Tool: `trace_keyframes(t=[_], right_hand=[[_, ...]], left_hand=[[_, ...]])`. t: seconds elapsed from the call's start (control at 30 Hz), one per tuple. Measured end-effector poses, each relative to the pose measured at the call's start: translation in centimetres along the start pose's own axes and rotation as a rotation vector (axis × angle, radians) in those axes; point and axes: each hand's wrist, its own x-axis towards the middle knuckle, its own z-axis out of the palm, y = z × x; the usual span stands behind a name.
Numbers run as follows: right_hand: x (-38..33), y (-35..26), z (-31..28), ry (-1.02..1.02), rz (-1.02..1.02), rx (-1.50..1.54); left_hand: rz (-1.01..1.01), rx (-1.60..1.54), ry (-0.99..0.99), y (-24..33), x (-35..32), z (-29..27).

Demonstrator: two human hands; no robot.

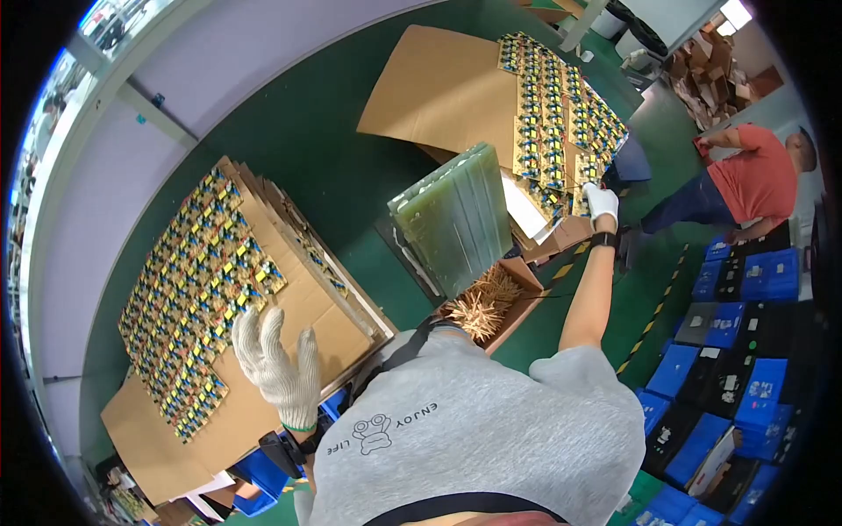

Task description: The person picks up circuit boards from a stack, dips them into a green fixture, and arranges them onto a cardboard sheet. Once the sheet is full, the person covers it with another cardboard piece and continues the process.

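Observation:
My left hand (279,364), in a white knit glove, is raised with its fingers spread and holds nothing. It hovers over the near edge of a cardboard sheet (329,320) covered with rows of small yellow and blue circuit boards (197,280). My right arm stretches out, and my gloved right hand (602,202) rests on the near edge of a second spread of circuit boards (553,114) lying on stacked cardboard (438,88). Its fingers curl downward, and whether they grip a board is hidden.
A stack of green ribbed panels (456,217) stands between the two cardboard piles. Beside it is a box of thin wooden sticks (485,302). Blue and black crates (737,351) line the right. A person in a red shirt (754,180) bends over beyond yellow-black floor tape (653,316).

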Motion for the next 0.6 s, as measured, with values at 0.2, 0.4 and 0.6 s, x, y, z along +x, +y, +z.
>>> trace_keyframes(t=[0.2, 0.4, 0.6], right_hand=[[-9.3, -0.2, -0.6, 0.31, -0.151, 0.538], [-22.0, -0.6, 7.0, -0.127, -0.493, 0.558], [-24.2, -0.8, 12.8, -0.043, -0.625, 0.475]], left_hand=[[0.042, -0.035, 0.0, 1.5, 0.3, -0.6], [0.061, -0.062, -0.071, 3.1, 0.7, 0.7], [0.082, -0.073, -0.097, 3.6, 0.4, 1.0]])
